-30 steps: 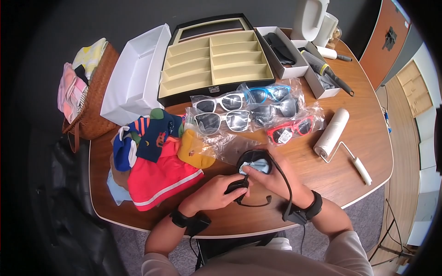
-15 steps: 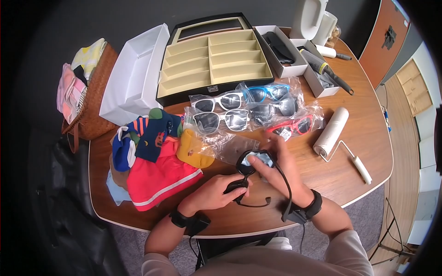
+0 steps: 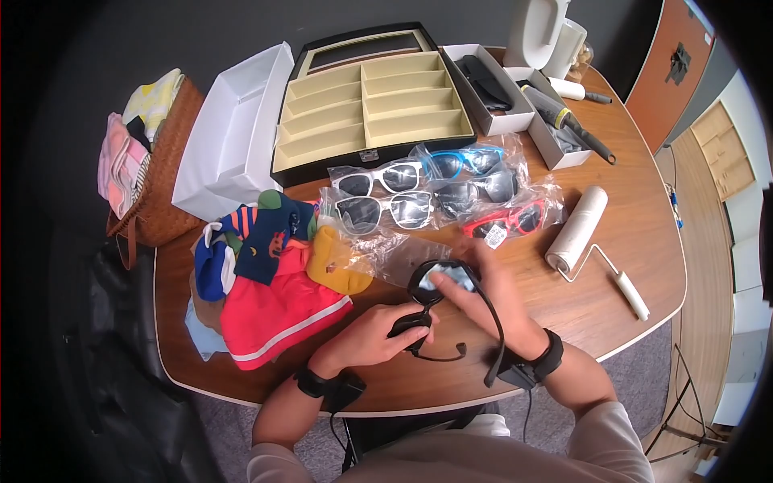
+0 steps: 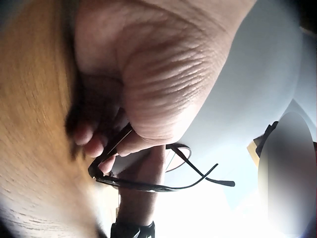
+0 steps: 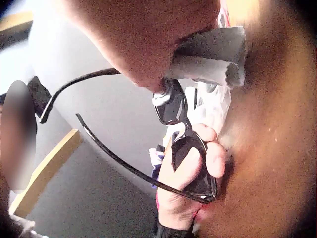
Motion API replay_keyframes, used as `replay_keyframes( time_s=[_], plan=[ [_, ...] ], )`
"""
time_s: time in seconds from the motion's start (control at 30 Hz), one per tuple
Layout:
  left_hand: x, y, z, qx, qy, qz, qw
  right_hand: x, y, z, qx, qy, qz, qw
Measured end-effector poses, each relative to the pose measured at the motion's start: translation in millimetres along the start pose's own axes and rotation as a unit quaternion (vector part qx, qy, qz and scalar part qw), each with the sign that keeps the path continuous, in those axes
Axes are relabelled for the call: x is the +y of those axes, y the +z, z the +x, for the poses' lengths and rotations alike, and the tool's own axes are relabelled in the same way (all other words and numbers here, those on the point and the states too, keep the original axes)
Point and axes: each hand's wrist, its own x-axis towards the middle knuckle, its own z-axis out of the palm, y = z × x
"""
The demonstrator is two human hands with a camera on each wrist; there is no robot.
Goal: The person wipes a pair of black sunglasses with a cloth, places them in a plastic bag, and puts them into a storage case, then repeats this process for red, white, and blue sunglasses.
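Observation:
Over the near part of the table, both hands hold a pair of black sunglasses [image 3: 409,324] with its temples unfolded. The left hand [image 3: 364,340] grips one lens end, thumb on one face and fingers behind, as the right wrist view shows of this lens [image 5: 190,168]. At the other lens, the right hand [image 3: 493,296] pinches a pale blue-grey cloth [image 5: 208,69] against it, thumb over the lens. Part of the cloth shows around that lens in the head view. In the left wrist view a temple [image 4: 143,186] reaches out past the left hand.
Bagged sunglasses [image 3: 386,211] lie beyond the hands, before a divided display case [image 3: 366,154]. Socks and clothes [image 3: 282,314] are piled left, near a white box [image 3: 193,189] and wicker basket [image 3: 165,177]. A lint roller [image 3: 578,229] lies right; open boxes [image 3: 515,122] stand behind.
The right thumb has shifted up across the lens, and the cloth has moved with it from a bunch at the lens edge. The sunglasses have drifted slightly left; the left hand keeps its grip.

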Motion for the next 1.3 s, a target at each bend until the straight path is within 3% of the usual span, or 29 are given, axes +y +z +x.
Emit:
replay_keyframes(
  time_s=[0.1,0.2,0.33,0.4,0.43,0.53,0.6,0.73,0.9,1.0,1.2,1.3],
  plan=[
    [2.3,-1.1,-1.0,0.004,-0.007,0.008,1.0,1.9,6.5,-6.0,-0.05,-0.014,-0.005,0.999],
    [2.4,-1.1,-0.8,0.011,-0.02,-0.004,1.0,5.8,9.2,-6.2,-0.043,-0.01,0.031,0.999],
    [0.5,2.6,-0.3,0.064,-0.039,-0.118,0.99,1.4,5.5,-1.0,0.05,-0.003,0.038,0.998],
    [-12.0,-0.4,-0.7,0.075,0.006,-0.136,0.988,-6.1,-1.4,-1.1,0.074,0.035,0.037,0.996],
    [-16.9,-1.7,-0.9,0.077,0.017,-0.169,0.982,-8.5,-2.5,-2.1,0.052,0.07,0.083,0.993],
    [-27.1,-2.3,-0.6,0.089,0.037,-0.236,0.967,-7.8,-1.9,-5.3,-0.086,0.042,0.105,0.99],
    [-27.4,-3.8,1.1,0.095,0.043,-0.242,0.965,-0.1,5.9,-11.0,-0.11,0.01,0.089,0.99],
    [-22.1,-2.7,1.5,0.086,0.053,-0.156,0.983,1.4,12.1,-12.6,-0.102,-0.002,0.067,0.993],
    [-18.3,-0.2,-1.5,0.034,0.006,-0.196,0.98,2.1,9.9,-12.0,-0.12,-0.036,-0.039,0.991],
    [-17.2,-0.9,-1.3,0.063,0.048,0.011,0.997,1.5,12.3,-13.7,-0.127,-0.005,-0.05,0.991],
    [-14.2,2.3,1.6,0.035,0.032,-0.138,0.989,-5.9,5.5,-9.0,-0.082,0.044,-0.034,0.995],
    [-6.3,3.8,2.1,0.02,0.013,-0.248,0.969,-10.3,7.4,-7.9,-0.077,0.029,-0.069,0.994]
  ],
)
